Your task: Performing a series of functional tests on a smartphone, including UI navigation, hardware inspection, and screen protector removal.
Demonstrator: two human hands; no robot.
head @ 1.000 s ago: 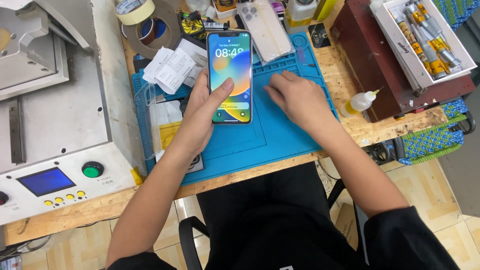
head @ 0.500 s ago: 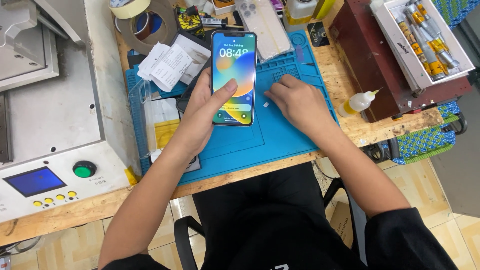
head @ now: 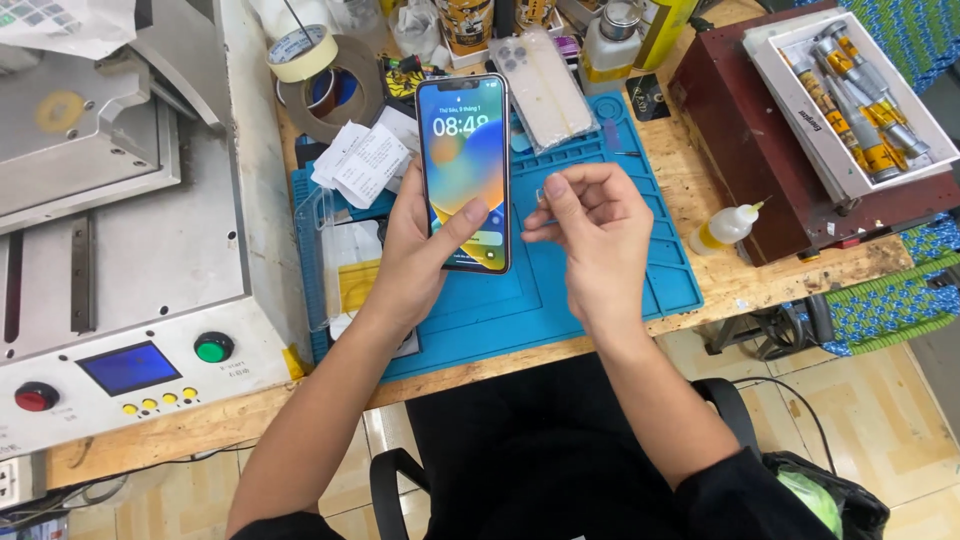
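My left hand (head: pixel 412 262) holds a smartphone (head: pixel 463 150) upright over the blue work mat (head: pixel 610 290). The phone's screen is lit with a colourful wallpaper, and my thumb rests on its lower part. My right hand (head: pixel 592 235) hovers just right of the phone, above the mat. Its thumb and forefinger are pinched together on a small thin metal piece (head: pixel 541 192); what that piece is stays too small to tell.
A grey machine (head: pixel 130 300) with a blue display and coloured buttons fills the left. Tape rolls (head: pixel 305 55), paper slips (head: pixel 362 160) and a clear phone case (head: pixel 548 85) lie behind the mat. A small glue bottle (head: pixel 725 225) and a dark red box (head: pixel 745 130) stand to the right.
My right hand has lifted off the mat and closed its fingertips on a small piece beside the phone. My left hand still holds the phone, thumb on the screen.
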